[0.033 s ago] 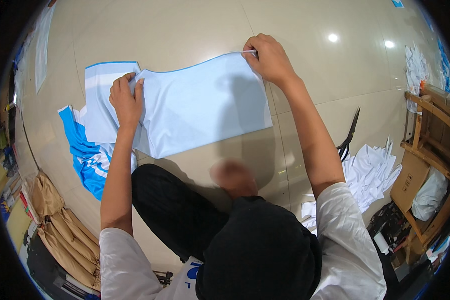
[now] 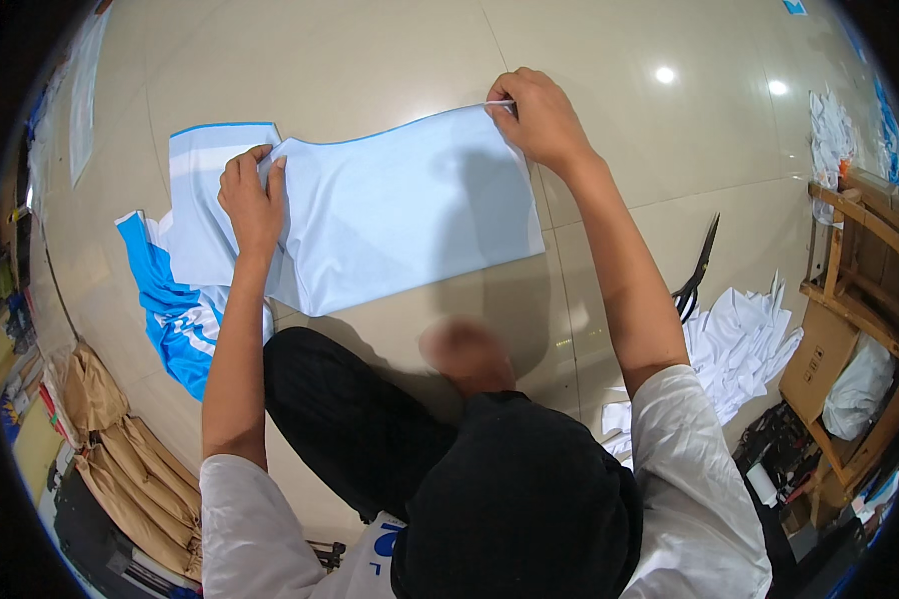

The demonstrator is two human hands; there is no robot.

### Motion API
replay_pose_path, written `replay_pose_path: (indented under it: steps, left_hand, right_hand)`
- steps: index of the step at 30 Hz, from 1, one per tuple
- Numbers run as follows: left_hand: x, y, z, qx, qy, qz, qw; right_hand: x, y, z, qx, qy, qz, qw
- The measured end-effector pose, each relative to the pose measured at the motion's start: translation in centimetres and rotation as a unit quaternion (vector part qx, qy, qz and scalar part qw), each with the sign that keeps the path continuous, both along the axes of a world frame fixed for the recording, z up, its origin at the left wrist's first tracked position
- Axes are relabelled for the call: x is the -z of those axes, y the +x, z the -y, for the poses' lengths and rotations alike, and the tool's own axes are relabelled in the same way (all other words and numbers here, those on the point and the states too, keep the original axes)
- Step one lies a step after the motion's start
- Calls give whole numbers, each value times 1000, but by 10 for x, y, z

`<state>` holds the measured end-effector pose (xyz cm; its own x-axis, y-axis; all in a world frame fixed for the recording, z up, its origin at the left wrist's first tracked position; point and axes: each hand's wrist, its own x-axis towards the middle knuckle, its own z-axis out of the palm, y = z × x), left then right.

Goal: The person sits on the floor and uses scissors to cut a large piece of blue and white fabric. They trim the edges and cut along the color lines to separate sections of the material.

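Note:
A pale blue-white fabric piece (image 2: 400, 210) with a bright blue strip along its far edge lies spread on the floor in front of me. My right hand (image 2: 534, 115) pinches its far right corner between thumb and fingertips. Toward the left, my left hand (image 2: 253, 200) grips the cloth at a fold near the far edge, thumb and fingers on either side of it. Wrinkles run from that fold toward the near edge. Partly under the left end sits a crumpled blue and white cloth (image 2: 165, 309), half hidden by my left forearm.
Black scissors (image 2: 697, 270) lie at the right, beside a heap of white fabric scraps (image 2: 734, 344). Farther right stands a wooden frame (image 2: 839, 290) with a cardboard box (image 2: 819, 364). Brown cloth (image 2: 135, 479) hangs at the lower left. My bent leg (image 2: 340, 409) is close to the fabric's near edge.

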<state>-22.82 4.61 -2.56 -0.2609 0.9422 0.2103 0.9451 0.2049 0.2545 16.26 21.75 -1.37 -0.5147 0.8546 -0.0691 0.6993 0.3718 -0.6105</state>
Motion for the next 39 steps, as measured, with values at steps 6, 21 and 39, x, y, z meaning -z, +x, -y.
replay_pose_path:
  steps: [6,21,39]
  left_hand:
    - [6,16,-18,10,16,43,999]
    - [7,58,-59,41,11,116,992]
    - [4,56,-65,44,11,161,986]
  right_hand:
    - [-2,11,1,63,0,7,998]
    - [2,49,-4,119,16,-18,993]
    - [3,50,-10,116,-12,-50,992]
